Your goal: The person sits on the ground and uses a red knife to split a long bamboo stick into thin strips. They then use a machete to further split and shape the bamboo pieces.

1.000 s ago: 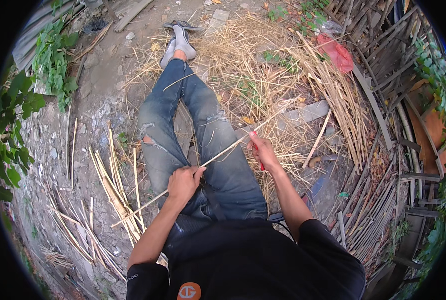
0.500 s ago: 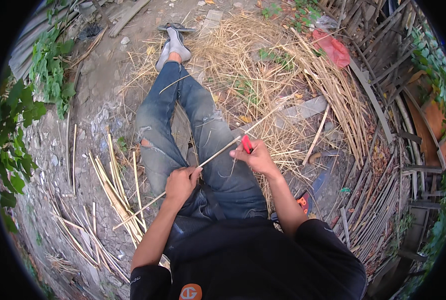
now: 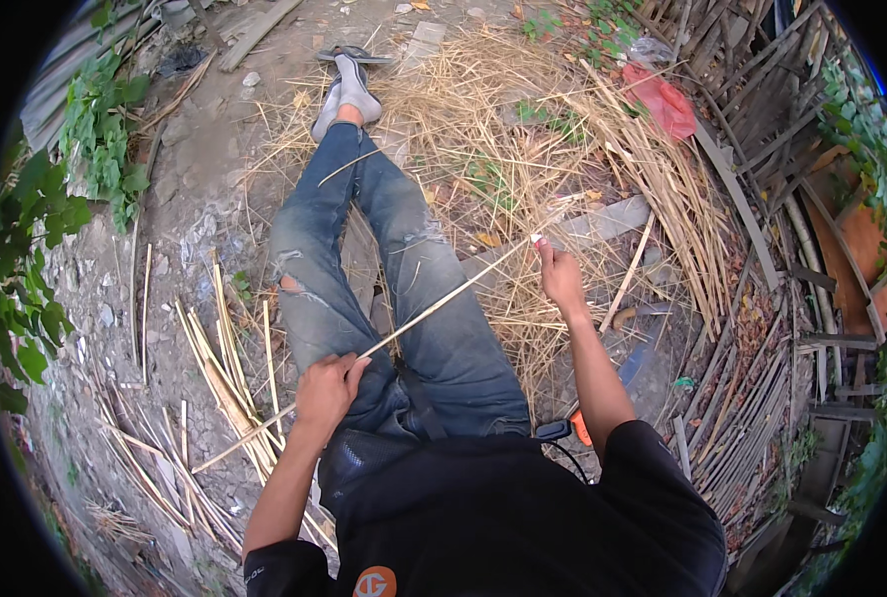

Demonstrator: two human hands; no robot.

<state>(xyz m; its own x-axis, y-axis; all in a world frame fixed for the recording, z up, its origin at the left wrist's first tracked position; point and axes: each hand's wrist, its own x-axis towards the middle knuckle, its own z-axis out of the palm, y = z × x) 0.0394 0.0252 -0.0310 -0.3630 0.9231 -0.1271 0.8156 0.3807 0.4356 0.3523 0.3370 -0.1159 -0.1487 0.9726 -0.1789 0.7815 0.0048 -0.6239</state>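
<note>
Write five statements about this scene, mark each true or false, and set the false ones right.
1. The left hand grips a thin pale stick. True.
2. The right hand rests flat on a knee. False: the right hand is at the stick's upper end, out beyond the right thigh.
3. A red plastic bag lies at the upper right of the view. True.
4. The jeans are whole, without tears. False: the jeans are torn around the knees.
5. The feet wear grey socks. True.
</note>
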